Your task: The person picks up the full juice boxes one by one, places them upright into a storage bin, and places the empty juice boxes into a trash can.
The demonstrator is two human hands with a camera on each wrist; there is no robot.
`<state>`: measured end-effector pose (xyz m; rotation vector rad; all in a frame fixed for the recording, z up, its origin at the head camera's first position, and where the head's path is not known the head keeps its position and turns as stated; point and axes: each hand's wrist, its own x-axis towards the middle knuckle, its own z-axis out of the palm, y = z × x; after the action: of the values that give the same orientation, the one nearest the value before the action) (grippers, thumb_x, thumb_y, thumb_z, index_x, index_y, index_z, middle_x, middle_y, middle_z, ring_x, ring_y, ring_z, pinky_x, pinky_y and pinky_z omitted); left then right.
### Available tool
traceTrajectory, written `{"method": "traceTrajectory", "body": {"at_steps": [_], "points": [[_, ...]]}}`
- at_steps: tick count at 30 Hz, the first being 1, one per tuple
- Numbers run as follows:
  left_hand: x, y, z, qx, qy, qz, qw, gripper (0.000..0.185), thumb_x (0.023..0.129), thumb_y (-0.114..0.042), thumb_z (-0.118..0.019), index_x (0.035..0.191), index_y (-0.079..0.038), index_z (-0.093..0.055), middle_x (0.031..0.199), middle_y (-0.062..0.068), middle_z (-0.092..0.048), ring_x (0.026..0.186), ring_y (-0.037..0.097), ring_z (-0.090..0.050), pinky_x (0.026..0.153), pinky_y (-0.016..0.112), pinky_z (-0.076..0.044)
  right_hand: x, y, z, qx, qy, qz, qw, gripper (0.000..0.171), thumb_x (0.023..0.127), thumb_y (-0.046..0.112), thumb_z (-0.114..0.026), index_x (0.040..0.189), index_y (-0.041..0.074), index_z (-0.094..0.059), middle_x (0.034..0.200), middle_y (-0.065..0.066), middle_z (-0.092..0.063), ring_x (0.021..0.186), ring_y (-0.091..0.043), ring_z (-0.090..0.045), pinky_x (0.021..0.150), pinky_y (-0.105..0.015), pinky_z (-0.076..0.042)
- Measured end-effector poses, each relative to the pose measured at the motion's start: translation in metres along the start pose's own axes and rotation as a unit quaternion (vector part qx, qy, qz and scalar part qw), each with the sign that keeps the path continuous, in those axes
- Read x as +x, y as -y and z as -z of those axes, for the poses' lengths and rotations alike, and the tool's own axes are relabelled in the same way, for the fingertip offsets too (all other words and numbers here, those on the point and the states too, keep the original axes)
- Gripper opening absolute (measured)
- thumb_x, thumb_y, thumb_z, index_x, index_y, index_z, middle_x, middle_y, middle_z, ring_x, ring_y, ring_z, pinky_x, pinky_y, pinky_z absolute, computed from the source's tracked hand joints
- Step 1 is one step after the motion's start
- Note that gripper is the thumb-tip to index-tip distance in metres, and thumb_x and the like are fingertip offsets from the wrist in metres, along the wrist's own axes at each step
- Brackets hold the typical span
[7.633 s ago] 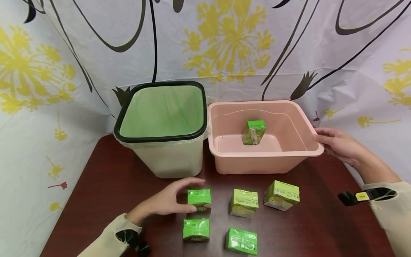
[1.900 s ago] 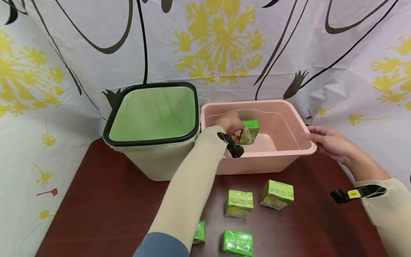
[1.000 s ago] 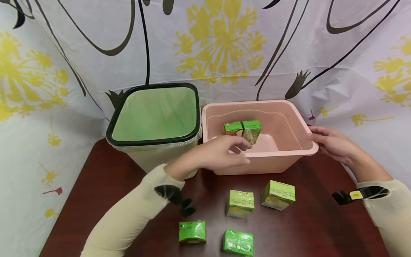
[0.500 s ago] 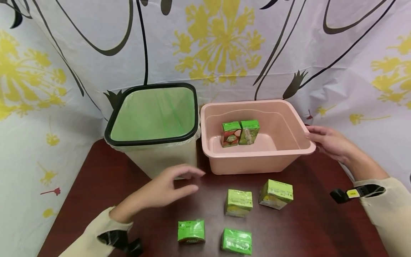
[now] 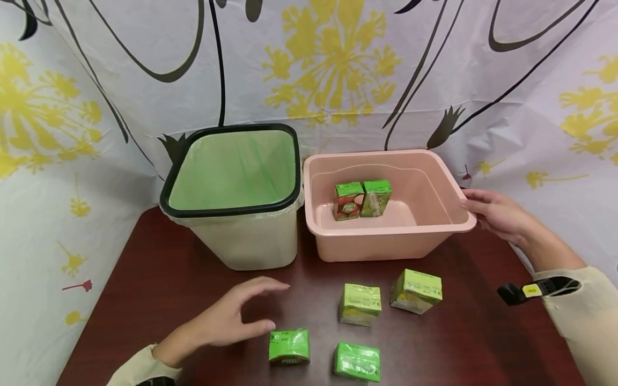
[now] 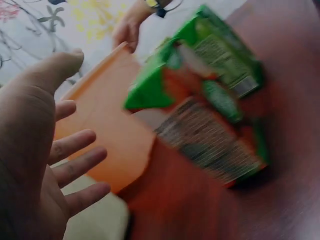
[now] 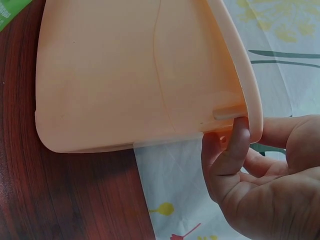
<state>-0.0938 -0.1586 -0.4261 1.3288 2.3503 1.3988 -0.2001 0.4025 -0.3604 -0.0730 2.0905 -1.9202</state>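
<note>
My left hand (image 5: pixel 227 316), fingers spread and holding nothing, hovers beside a green-topped juice box (image 5: pixel 288 346) at the table's front. In the left wrist view that juice box (image 6: pixel 200 140) shows a red, printed side and looks blurred, to the right of the fingers. My right hand (image 5: pixel 502 217) grips the right rim of a pink plastic tub (image 5: pixel 376 246); the right wrist view shows thumb and fingers pinching the tub's edge (image 7: pixel 255 110). Inside the tub, a red-fronted juice box (image 5: pixel 348 203) stands beside a green juice box (image 5: pixel 375 199).
A bin with a black rim (image 5: pixel 232 212) and a clear liner stands left of the tub. Two yellow-green juice boxes (image 5: pixel 359 304) and a bright green juice box (image 5: pixel 357 362) sit on the dark red table (image 5: pixel 463 332). A patterned cloth (image 5: pixel 338 64) hangs behind.
My left hand carried the red-fronted juice box into the tub, let go, then drew back toward the front-left box. My right hand has stayed on the tub's rim.
</note>
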Motion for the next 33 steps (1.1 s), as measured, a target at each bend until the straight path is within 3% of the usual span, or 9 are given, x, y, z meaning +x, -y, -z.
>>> {"method": "traceTrajectory", "body": {"at_steps": [5, 12, 18, 22, 26, 33], "points": [[0.002, -0.001, -0.014, -0.009, 0.029, -0.005, 0.9995, 0.064, 0.090, -0.022, -0.079, 0.147, -0.015, -0.051, 0.144, 0.002, -0.055, 0.133, 0.019, -0.051, 0.111, 0.033, -0.042, 0.000, 0.001, -0.001, -0.008, -0.003, 0.001, 1.000, 0.034, 0.107, 0.004, -0.047, 0.108, 0.028, -0.070, 0.101, 0.004, -0.070, 0.088, -0.008, -0.066, 0.070, -0.022, -0.055], [0.002, 0.003, -0.039, -0.042, 0.051, -0.002, 0.9978, 0.075, 0.086, -0.027, -0.085, 0.150, -0.017, -0.048, 0.145, 0.001, -0.054, 0.132, 0.018, -0.051, 0.110, 0.035, -0.043, 0.001, 0.004, -0.003, -0.031, -0.013, -0.006, 0.999, 0.031, 0.107, 0.006, -0.048, 0.108, 0.029, -0.069, 0.100, 0.006, -0.070, 0.087, -0.007, -0.066, 0.068, -0.022, -0.054], [0.001, 0.002, -0.057, -0.059, 0.058, -0.017, 0.9965, 0.055, 0.094, -0.023, -0.076, 0.143, -0.017, -0.054, 0.138, 0.005, -0.058, 0.129, 0.016, -0.054, 0.107, 0.034, -0.046, 0.000, 0.003, -0.002, -0.031, -0.012, -0.006, 0.999, 0.032, 0.108, 0.006, -0.048, 0.108, 0.030, -0.069, 0.101, 0.006, -0.070, 0.088, -0.007, -0.067, 0.069, -0.022, -0.055], [-0.001, 0.001, -0.063, -0.079, 0.046, -0.019, 0.9957, 0.044, 0.096, -0.019, -0.072, 0.138, -0.017, -0.059, 0.133, 0.005, -0.062, 0.122, 0.016, -0.058, 0.101, 0.033, -0.050, 0.000, 0.001, -0.001, -0.030, -0.010, -0.004, 0.999, 0.032, 0.108, 0.006, -0.048, 0.108, 0.030, -0.068, 0.102, 0.007, -0.070, 0.089, -0.007, -0.067, 0.071, -0.022, -0.055], [-0.004, 0.001, -0.065, -0.088, 0.037, -0.010, 0.9954, 0.050, 0.092, -0.014, -0.077, 0.138, -0.017, -0.059, 0.130, 0.006, -0.064, 0.115, 0.013, -0.060, 0.093, 0.030, -0.053, 0.000, 0.001, 0.000, -0.027, -0.010, -0.004, 1.000, 0.031, 0.108, 0.006, -0.048, 0.109, 0.030, -0.068, 0.102, 0.007, -0.070, 0.089, -0.007, -0.067, 0.071, -0.022, -0.055], [-0.007, 0.000, -0.064, -0.086, 0.051, 0.013, 0.9949, 0.059, 0.088, -0.010, -0.081, 0.141, -0.019, -0.058, 0.129, 0.005, -0.065, 0.109, 0.009, -0.061, 0.089, 0.028, -0.054, 0.000, 0.000, 0.001, -0.022, -0.012, -0.003, 1.000, 0.032, 0.108, 0.006, -0.048, 0.108, 0.030, -0.069, 0.101, 0.006, -0.070, 0.088, -0.007, -0.067, 0.070, -0.022, -0.055]]}}
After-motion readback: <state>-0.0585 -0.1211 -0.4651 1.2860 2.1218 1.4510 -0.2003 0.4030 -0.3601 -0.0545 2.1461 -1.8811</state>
